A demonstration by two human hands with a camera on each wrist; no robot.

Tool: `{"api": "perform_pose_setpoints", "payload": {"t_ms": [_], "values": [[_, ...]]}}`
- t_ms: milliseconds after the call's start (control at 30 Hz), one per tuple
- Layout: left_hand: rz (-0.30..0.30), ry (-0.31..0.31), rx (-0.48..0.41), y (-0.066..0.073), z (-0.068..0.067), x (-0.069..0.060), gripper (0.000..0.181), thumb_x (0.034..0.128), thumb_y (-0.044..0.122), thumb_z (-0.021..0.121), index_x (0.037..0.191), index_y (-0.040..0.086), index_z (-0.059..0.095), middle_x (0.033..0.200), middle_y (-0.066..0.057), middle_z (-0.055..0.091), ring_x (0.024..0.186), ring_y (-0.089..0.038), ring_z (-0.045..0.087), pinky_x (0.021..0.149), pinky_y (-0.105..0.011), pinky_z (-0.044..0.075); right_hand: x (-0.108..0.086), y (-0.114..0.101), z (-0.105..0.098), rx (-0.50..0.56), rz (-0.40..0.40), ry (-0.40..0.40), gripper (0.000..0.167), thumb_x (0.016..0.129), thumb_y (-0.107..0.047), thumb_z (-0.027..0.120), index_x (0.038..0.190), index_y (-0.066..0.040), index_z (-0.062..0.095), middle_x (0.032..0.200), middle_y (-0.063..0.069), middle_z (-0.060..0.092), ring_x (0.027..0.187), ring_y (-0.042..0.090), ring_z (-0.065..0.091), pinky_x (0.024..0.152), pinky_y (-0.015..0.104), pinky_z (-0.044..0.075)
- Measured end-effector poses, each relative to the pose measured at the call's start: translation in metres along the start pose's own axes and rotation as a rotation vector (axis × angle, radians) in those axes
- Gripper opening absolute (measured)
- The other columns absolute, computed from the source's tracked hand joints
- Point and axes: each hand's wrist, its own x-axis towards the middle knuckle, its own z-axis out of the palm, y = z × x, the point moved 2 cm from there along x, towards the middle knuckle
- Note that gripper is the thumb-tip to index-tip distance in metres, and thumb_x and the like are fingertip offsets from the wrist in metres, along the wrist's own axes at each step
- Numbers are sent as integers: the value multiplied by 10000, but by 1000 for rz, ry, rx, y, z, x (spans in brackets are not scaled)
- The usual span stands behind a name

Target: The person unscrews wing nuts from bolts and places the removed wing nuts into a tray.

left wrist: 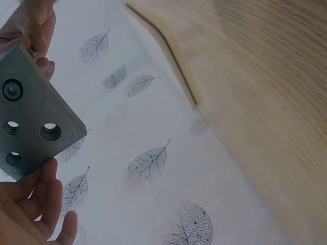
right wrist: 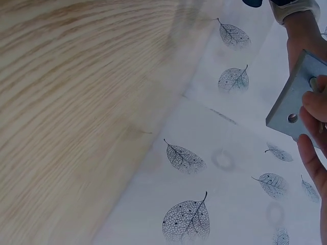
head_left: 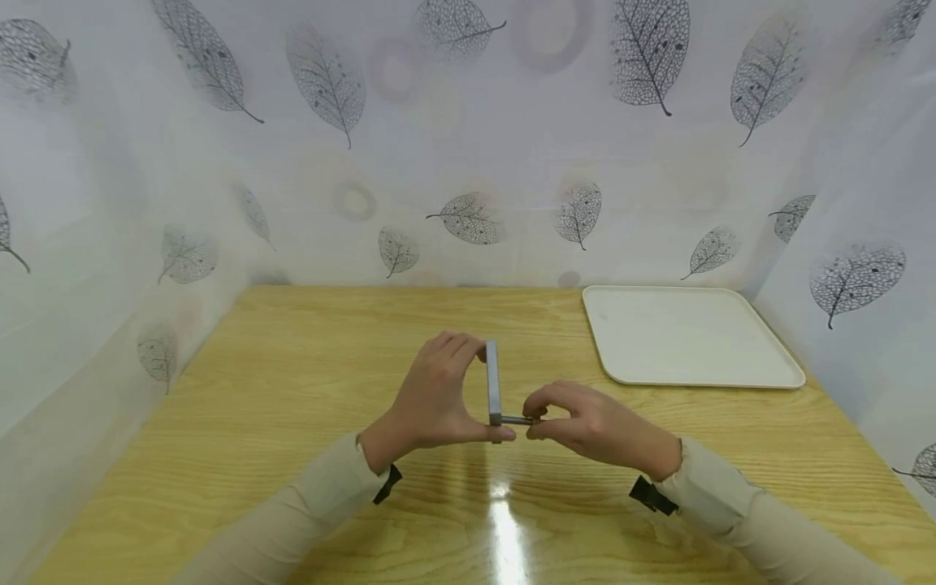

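Observation:
My left hand (head_left: 435, 398) grips a grey metal plate (head_left: 493, 382) by its top and bottom edges, holding it upright above the table. From the plate's lower right side juts a thin metal bolt (head_left: 517, 420), whose outer end my right hand (head_left: 595, 426) pinches between thumb and fingers. The left wrist view shows several round holes in the plate (left wrist: 30, 112), and a socket-head bolt head (left wrist: 13, 90) sits in one of them. The right wrist view has the plate's other face (right wrist: 291, 99), partly hidden behind my right fingers (right wrist: 314, 104).
A white rectangular tray (head_left: 695, 337) lies at the back right of the wooden table (head_left: 329, 349). Pale curtains with a leaf print (head_left: 468, 162) enclose the back and sides. Dark straps (head_left: 653, 496) sit at both wrists.

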Motion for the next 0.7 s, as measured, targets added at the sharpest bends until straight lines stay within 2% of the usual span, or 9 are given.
{"api": "perform_pose_setpoints", "payload": {"t_ms": [100, 233, 367, 533, 700], "values": [[1, -1, -3, 0, 0, 0, 822, 506, 631, 806, 1077, 95, 556, 1003, -39, 604, 952, -179, 506, 887, -389, 430, -1, 0, -1, -1, 13, -45, 203, 967, -174, 494, 877, -116, 667, 958, 42, 639, 822, 113, 623, 755, 213, 521], [3, 7, -1, 0, -1, 0, 812, 515, 640, 797, 1068, 94, 562, 995, -29, 601, 947, -180, 508, 884, -387, 433, -2, 0, -3, 81, 50, -100, 189, 963, -192, 483, 931, -122, 656, 1002, 49, 612, 864, 108, 602, 772, 208, 507], [9, 11, 2, -1, -1, -1, 801, 545, 681, 761, 1059, 99, 568, 985, -14, 597, 946, -179, 512, 882, -387, 434, -3, 0, -4, 157, 86, -120, 195, 940, -250, 498, 960, -136, 655, 1034, 45, 575, 878, 95, 566, 759, 186, 487], [12, 11, -9, 0, -1, 0, 806, 557, 697, 745, 1069, 100, 569, 995, -13, 597, 956, -179, 512, 888, -391, 433, -2, 0, -3, 157, 102, -85, 222, 963, -247, 503, 916, -147, 695, 991, 29, 578, 847, 79, 568, 753, 182, 495], [11, 17, -5, -1, -1, -1, 807, 548, 690, 755, 1061, 95, 568, 988, -18, 597, 950, -180, 511, 876, -392, 434, -1, 2, -1, 130, 90, -10, 179, 961, -189, 510, 915, -138, 676, 959, 30, 591, 852, 119, 588, 760, 244, 510]]}}
